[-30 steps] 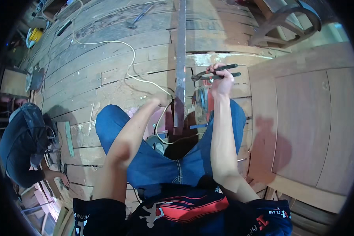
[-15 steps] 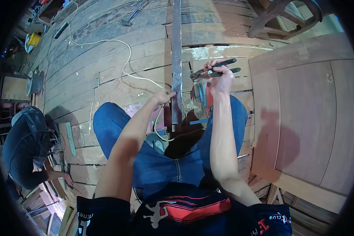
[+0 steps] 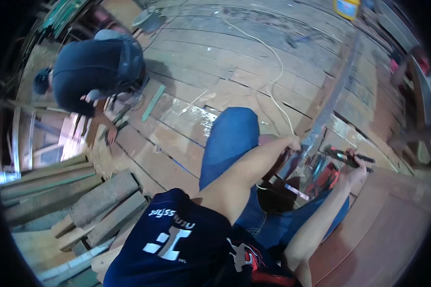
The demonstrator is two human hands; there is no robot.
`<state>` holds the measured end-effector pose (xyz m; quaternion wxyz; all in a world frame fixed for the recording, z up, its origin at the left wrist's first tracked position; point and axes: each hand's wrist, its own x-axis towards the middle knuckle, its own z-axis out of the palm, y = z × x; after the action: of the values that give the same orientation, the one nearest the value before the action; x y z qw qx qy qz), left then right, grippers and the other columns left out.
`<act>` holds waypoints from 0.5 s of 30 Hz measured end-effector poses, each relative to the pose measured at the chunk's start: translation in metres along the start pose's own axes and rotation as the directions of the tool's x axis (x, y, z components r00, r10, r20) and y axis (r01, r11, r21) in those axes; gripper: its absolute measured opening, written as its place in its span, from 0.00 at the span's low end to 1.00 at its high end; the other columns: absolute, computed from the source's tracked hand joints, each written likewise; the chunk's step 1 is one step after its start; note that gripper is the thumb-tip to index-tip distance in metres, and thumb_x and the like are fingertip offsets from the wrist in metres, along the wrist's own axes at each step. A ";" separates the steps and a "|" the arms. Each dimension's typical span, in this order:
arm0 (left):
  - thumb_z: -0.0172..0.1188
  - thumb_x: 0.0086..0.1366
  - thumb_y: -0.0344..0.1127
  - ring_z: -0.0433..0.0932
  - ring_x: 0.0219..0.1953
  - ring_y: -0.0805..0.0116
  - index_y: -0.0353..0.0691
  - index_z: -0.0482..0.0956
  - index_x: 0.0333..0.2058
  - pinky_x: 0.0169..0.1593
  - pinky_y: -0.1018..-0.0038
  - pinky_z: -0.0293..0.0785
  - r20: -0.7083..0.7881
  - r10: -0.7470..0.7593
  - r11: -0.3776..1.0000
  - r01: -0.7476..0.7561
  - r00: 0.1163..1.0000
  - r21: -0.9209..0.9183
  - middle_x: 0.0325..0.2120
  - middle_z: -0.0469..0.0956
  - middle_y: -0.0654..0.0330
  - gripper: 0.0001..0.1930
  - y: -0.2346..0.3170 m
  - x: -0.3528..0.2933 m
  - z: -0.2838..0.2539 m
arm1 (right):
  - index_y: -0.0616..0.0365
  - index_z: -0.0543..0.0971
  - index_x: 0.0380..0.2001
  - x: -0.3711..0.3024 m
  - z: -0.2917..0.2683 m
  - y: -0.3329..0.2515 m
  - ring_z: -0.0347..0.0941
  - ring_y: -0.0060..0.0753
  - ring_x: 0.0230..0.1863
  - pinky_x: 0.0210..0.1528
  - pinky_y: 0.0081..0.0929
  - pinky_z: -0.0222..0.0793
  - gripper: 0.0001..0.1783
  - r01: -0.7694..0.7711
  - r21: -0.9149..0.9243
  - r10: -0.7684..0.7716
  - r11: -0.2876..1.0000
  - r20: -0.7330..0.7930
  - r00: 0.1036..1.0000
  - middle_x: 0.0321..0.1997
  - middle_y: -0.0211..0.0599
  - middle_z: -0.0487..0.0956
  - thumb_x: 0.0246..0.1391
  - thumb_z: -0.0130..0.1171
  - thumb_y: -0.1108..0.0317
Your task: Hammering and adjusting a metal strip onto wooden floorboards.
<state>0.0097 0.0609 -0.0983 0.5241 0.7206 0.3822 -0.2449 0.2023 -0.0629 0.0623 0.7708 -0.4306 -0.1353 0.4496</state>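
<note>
A long, dark-faced wooden beam (image 3: 341, 91) lies over the plank floor and runs up to between my knees. My left hand (image 3: 292, 142) is closed on its left edge, close to the near end. To the right of the beam, my right hand (image 3: 355, 168) grips a pair of pincers (image 3: 336, 153) by the black handles. Their metal head points left toward the beam, apart from it. Below the pincers sits a red and blue tool (image 3: 324, 177), partly hidden by my right hand and leg.
Another person (image 3: 98, 62) crouches at the left, one hand on the floor. Several timber offcuts (image 3: 105, 210) are piled at the lower left. A pale cord (image 3: 278, 62) snakes across the floor, with a hammer (image 3: 292, 40) beyond it. A wooden panel (image 3: 402, 215) stands at my right.
The view has swung left, bringing the crouching person and the timber pile further in. My left hand keeps to the beam, and the pincers stay in my right.
</note>
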 end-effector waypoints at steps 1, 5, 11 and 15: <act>0.52 0.60 0.45 0.81 0.29 0.64 0.32 0.80 0.35 0.33 0.66 0.76 0.020 0.064 0.998 -0.064 0.998 0.002 0.28 0.82 0.55 0.19 0.030 0.013 0.005 | 0.61 0.69 0.26 0.006 -0.018 -0.018 0.66 0.37 0.38 0.46 0.36 0.63 0.10 0.043 -0.054 -0.044 0.998 -0.023 0.999 0.28 0.40 0.68 0.36 0.50 0.69; 0.52 0.58 0.44 0.81 0.32 0.65 0.37 0.83 0.31 0.38 0.67 0.76 -0.043 -0.050 0.999 0.050 0.998 0.017 0.29 0.83 0.59 0.16 -0.006 -0.001 0.007 | 0.62 0.68 0.25 0.010 -0.025 0.023 0.65 0.39 0.37 0.52 0.35 0.60 0.10 0.005 -0.044 -0.005 0.999 0.019 1.000 0.28 0.40 0.67 0.37 0.50 0.68; 0.53 0.53 0.39 0.82 0.36 0.63 0.38 0.83 0.34 0.41 0.67 0.75 -0.127 -0.061 0.994 0.073 0.990 0.086 0.31 0.83 0.59 0.15 0.012 -0.008 0.011 | 0.63 0.69 0.26 0.013 -0.015 0.019 0.67 0.39 0.36 0.46 0.36 0.64 0.10 -0.037 -0.094 0.038 0.995 0.009 0.999 0.27 0.41 0.68 0.36 0.48 0.71; 0.54 0.53 0.36 0.82 0.39 0.62 0.39 0.81 0.40 0.41 0.66 0.76 -0.243 -0.006 0.977 0.057 0.970 0.204 0.36 0.82 0.55 0.16 0.030 -0.020 0.014 | 0.62 0.68 0.25 0.013 -0.015 0.024 0.66 0.40 0.35 0.45 0.37 0.64 0.10 -0.028 -0.126 0.026 0.992 -0.016 1.000 0.27 0.40 0.68 0.35 0.48 0.70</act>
<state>0.0226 0.0371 -0.0713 0.3910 0.7899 0.4266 -0.2028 0.2043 -0.0550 0.0320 0.7369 -0.4836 -0.1520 0.4472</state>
